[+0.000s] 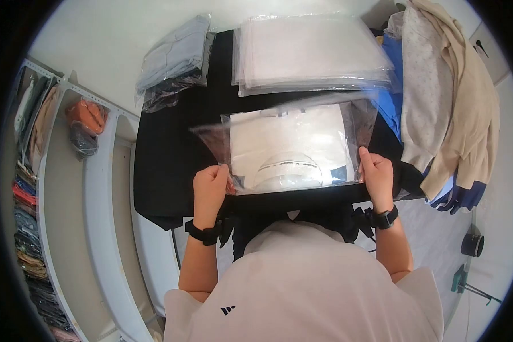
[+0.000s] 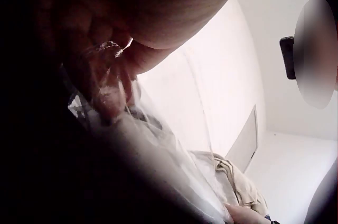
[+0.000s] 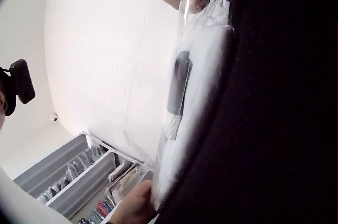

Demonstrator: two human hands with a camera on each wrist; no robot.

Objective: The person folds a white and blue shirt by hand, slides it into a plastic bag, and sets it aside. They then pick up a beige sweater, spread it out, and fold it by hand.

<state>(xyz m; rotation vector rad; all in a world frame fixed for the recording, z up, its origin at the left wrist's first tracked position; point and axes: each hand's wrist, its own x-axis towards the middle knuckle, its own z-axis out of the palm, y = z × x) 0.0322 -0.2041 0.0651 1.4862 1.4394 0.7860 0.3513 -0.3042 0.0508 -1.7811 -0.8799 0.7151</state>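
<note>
A folded white garment [image 1: 288, 139] with small print and dark blue patches at its lower corners lies inside a clear plastic bag [image 1: 366, 117], near the table's front edge. My left hand [image 1: 210, 187] grips the bag's left side by the lower corner. On the opposite side my right hand [image 1: 377, 174] pinches the bag's edge, thumb on top. In the left wrist view, crinkled plastic bunches at the left fingers [image 2: 111, 102]. The right wrist view shows the white garment [image 3: 206, 71] side-on through the film. Part of the bag's upper flap stands raised.
On the black-covered table [image 1: 171, 154], a stack of clear bags [image 1: 313, 51] lies at the back and bagged grey clothing [image 1: 176, 54] at the back left. Beige and white clothes [image 1: 439, 85] hang over the right side. A shelf rack [image 1: 91, 188] with bagged clothes stands left.
</note>
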